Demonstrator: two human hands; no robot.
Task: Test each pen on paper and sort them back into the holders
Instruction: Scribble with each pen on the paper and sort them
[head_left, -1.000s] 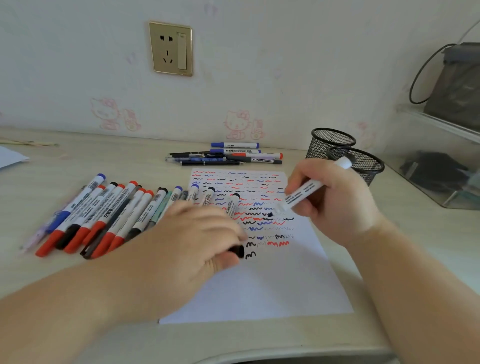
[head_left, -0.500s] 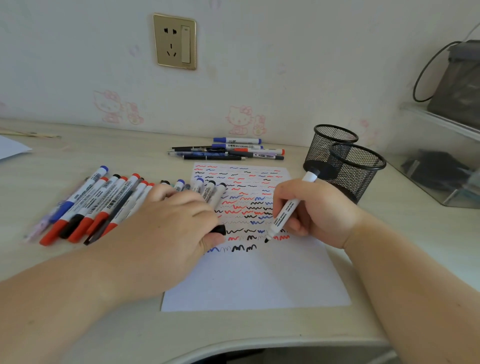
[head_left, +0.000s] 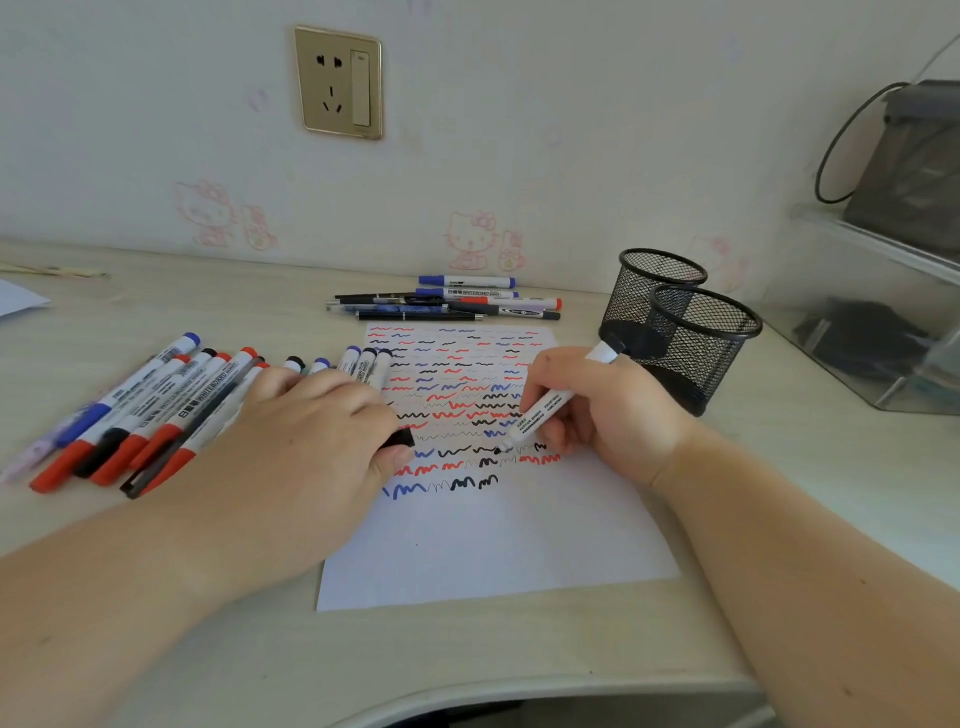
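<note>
My right hand (head_left: 608, 415) grips a white marker (head_left: 545, 410) with its black tip touching the white paper (head_left: 493, 540), among rows of red, blue and black squiggles. My left hand (head_left: 306, 447) rests on the paper's left edge and pinches a black pen cap (head_left: 397, 439) between thumb and fingers. A row of red, black and blue capped markers (head_left: 150, 410) lies left of the paper, partly under my left hand. Two black mesh holders (head_left: 701, 343) stand to the right of the paper and look empty.
A second small pile of pens (head_left: 452, 301) lies beyond the paper near the wall. A clear plastic box (head_left: 872, 332) sits at the far right with a grey bag above it. The desk's curved front edge runs along the bottom.
My right hand came down from above the paper and set the marker tip on the sheet in the lower squiggle rows. My left hand stayed on the paper's edge with the cap.
</note>
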